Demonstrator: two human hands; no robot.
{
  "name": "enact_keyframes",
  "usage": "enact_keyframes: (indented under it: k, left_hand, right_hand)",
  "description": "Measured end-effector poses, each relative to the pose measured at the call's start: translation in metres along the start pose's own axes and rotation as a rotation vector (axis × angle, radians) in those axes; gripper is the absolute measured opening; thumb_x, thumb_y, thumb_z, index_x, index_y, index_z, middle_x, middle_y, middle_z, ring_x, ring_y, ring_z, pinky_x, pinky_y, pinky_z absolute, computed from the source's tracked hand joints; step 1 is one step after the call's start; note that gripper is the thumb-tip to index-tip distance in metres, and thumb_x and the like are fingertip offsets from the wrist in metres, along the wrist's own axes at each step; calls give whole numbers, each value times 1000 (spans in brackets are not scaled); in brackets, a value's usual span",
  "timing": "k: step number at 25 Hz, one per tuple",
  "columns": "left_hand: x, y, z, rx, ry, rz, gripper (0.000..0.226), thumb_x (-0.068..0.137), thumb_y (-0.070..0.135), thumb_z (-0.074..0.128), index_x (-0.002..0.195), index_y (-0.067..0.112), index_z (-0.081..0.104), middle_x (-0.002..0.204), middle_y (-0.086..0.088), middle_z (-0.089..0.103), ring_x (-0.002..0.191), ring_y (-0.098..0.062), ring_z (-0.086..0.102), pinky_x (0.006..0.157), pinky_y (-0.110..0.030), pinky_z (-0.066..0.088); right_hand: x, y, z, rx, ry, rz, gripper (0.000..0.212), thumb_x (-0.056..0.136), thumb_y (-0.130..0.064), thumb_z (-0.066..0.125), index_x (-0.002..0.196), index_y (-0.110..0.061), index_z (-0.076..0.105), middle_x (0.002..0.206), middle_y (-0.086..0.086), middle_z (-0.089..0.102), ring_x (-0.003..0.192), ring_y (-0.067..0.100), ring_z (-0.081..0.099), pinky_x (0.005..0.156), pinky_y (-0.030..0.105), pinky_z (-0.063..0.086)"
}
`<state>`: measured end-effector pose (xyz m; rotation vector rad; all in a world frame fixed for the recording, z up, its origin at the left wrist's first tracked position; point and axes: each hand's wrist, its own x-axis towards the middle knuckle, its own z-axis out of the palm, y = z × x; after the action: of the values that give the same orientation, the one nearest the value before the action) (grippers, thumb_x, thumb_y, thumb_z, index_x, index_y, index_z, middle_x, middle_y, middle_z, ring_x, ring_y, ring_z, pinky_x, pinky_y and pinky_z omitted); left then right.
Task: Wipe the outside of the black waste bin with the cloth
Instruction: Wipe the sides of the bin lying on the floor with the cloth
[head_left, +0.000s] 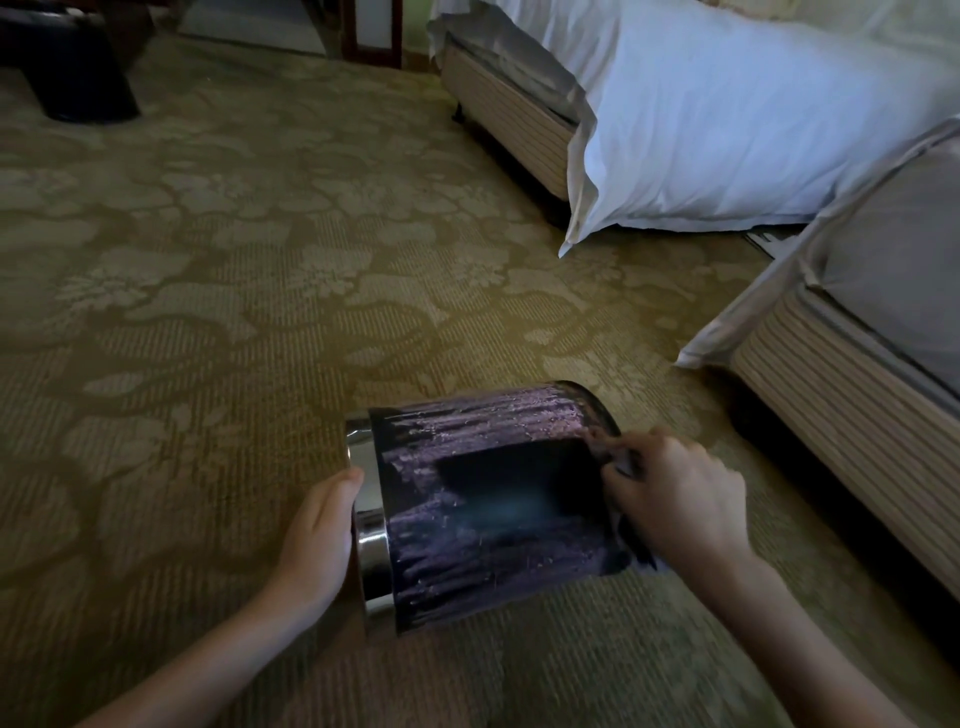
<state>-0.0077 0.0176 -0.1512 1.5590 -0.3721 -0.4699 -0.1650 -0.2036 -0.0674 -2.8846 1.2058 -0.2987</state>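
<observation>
The right hand's (680, 499) fingers are curled over a dark cloth (625, 464), bunching it against the base end of the black waste bin (493, 499). Most of the cloth is hidden under the palm, with only crumpled edges showing. The left hand (322, 530) grips the opposite end, thumb laid on the chrome band (371, 525); its other fingers are out of sight behind the rim. The single bin lies on its side on the patterned carpet (208, 312), streaked with pale smears (one dark patch in the middle). Beyond it stand two bed bases, cut off at the right, and one white pillow (727, 130) leaning to the floor.
</observation>
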Motion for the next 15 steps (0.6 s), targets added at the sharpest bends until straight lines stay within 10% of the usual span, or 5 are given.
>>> enact_keyframes:
  k: [6,11,15]
  left_hand:
    - [6,0,7,0,77,33,43,103,12,31,65,7,50,53,1,54,49,-11,49,50,-23,41]
    - [12,-16,9,123,173,101,34,96,27,39,77,17,66,76,-11,64,76,-29,61,71,-46,49]
    - [5,-12,14,198,237,26,37,101,6,39,72,25,51,69,8,48,66,1,48,64,-8,39]
  right_hand:
    - [-9,-72,9,134,-16,-310,28,91,-39,56,117,-37,66,106,-9,65,91,18,66,65,30,45]
    - [-36,-146,22,205,-21,-653,14,85,-31,65,90,-20,72,88,2,65,80,23,65,57,31,33]
    - [-17,-96,12,149,-9,-527,23,87,-34,64,109,-34,69,98,-4,65,88,21,66,61,30,34]
